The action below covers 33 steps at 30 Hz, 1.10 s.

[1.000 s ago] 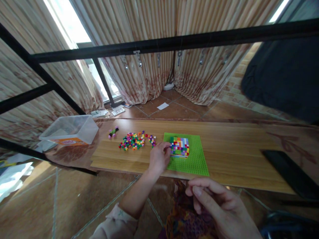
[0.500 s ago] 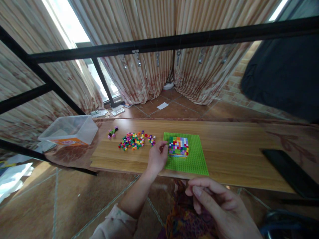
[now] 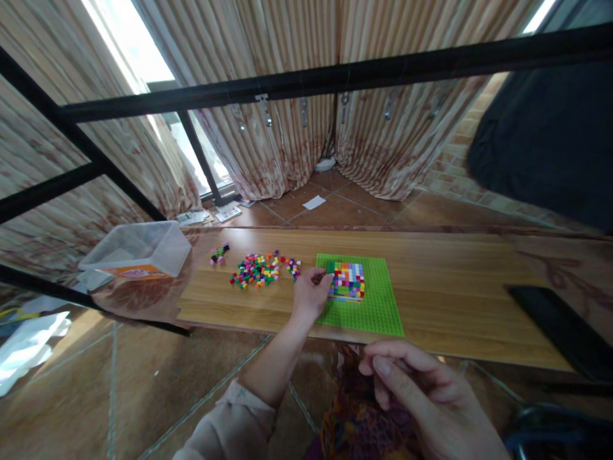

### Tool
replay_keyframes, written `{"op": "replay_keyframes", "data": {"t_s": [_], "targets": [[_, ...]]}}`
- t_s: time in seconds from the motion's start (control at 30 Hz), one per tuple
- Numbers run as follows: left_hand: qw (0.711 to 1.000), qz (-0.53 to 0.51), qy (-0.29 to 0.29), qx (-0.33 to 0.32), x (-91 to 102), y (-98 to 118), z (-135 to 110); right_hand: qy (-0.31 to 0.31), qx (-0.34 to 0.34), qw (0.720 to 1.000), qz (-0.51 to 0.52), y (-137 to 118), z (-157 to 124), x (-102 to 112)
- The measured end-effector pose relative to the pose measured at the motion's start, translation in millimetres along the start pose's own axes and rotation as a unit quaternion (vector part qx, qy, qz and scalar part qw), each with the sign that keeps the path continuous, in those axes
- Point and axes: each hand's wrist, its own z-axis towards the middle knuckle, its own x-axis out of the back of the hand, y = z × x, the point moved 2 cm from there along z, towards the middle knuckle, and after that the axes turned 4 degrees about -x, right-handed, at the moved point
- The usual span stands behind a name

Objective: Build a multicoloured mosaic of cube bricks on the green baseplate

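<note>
My left hand (image 3: 309,297) is at the left edge of a block of small multicoloured bricks (image 3: 349,278), its thumb overlapping that edge in view. Its fingers are curled toward the thumb, and whatever they may hold is too small to make out. The brick block sits on a green studded baseplate (image 3: 378,313). Nearer to me, above the front edge of the board, my right hand (image 3: 421,393) is closed in a pinch, thumb against forefinger. Anything between those fingertips is hidden. A pile of loose coloured bricks (image 3: 256,271) lies left of my left hand.
A wooden board (image 3: 445,281) carries these things. Several joined bricks (image 3: 219,253) lie at its far left, beside a clear plastic box (image 3: 167,249). A dark flat object (image 3: 555,326) rests at the right. A black metal bar (image 3: 306,86) crosses behind, before curtains (image 3: 282,147).
My left hand has shifted slightly right, so its thumb now overlaps the left edge of the brick block. My right hand keeps its pinch in nearly the same place.
</note>
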Motion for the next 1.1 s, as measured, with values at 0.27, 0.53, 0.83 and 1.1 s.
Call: {"op": "replay_keyframes", "data": {"t_s": [0.27, 0.53, 0.83, 1.1], "targets": [[0.998, -0.059, 0.021, 0.023, -3.0, -6.5, -0.9, -0.005, 0.028, 1.000, 0.001, 4.6, -0.3, 3.5], [0.999, -0.037, 0.021, 0.021, -1.9, -6.0, -1.7, 0.049, 0.042, 0.998, 0.009, -0.5, -9.0, -4.7], [0.998, -0.026, 0.047, 0.020, -6.1, -8.5, -16.7, 0.049, 0.049, 0.997, -0.045, 5.6, -8.6, -1.0], [0.998, -0.022, 0.049, 0.024, -4.9, -4.1, -22.2, 0.040, 0.046, 0.997, -0.039, 2.1, -4.2, -2.8]]}}
